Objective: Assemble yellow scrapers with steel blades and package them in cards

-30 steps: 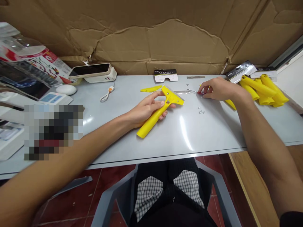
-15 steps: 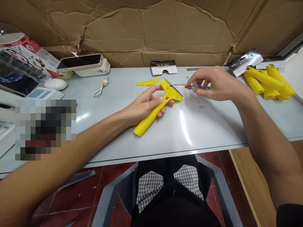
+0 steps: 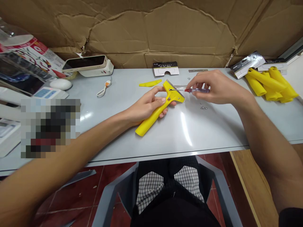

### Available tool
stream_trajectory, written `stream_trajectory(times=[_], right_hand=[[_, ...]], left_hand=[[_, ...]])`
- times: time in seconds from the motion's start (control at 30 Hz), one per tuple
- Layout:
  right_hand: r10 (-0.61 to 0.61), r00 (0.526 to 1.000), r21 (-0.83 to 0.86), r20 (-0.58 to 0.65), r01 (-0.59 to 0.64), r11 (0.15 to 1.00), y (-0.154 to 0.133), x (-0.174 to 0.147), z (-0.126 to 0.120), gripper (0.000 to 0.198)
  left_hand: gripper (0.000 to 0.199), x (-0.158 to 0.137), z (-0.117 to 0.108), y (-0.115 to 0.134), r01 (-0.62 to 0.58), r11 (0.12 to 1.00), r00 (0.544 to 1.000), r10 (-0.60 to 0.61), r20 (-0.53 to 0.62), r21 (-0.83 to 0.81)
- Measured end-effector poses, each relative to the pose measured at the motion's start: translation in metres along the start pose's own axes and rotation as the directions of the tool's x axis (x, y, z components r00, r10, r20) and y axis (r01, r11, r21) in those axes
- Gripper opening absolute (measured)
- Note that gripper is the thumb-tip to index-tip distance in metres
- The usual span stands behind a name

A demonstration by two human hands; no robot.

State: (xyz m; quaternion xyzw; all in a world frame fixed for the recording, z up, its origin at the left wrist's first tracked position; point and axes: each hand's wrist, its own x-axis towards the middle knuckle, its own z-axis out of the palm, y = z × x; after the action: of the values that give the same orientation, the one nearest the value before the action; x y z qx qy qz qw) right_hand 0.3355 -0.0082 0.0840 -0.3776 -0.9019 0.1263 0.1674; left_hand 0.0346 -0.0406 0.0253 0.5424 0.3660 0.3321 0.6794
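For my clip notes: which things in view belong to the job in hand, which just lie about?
Part of the work: yellow scraper, screwdriver; probably small metal pieces, yellow strip, yellow tubes.

Apparently lying about: phone, white cable, bottle.

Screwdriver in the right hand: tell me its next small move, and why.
Probably press the screwdriver squarely into the far screw: its tip appears to be at that screw, the right hand grips its handle, and the left hand holds the yellow scraper. Whether the tip is seated is too small to tell.
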Motion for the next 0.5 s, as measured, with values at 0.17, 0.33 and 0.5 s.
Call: stream_trajectory(times=[0.17, 0.33, 0.5], right_hand=[[0.064, 0.998, -0.025, 0.015, -0.064, 0.998, -0.008, -0.001, -0.003, 0.025], [0.040, 0.997, -0.071, -0.064, -0.044, 0.996, -0.015, -0.005, -0.002, 0.026], [-0.073, 0.979, -0.134, -0.190, 0.048, 0.990, -0.025, -0.011, 0.004, 0.030]], left_hand=[[0.032, -0.001, 0.001, 0.000, -0.005, 1.000, 1.000, 0.005, -0.006, 0.000], [0.027, -0.002, 0.004, 0.001, -0.018, 0.999, 1.000, 0.018, -0.012, 0.032], [0.024, -0.004, 0.008, 0.003, 0.008, 0.998, 0.999, -0.006, -0.041, 0.059]])
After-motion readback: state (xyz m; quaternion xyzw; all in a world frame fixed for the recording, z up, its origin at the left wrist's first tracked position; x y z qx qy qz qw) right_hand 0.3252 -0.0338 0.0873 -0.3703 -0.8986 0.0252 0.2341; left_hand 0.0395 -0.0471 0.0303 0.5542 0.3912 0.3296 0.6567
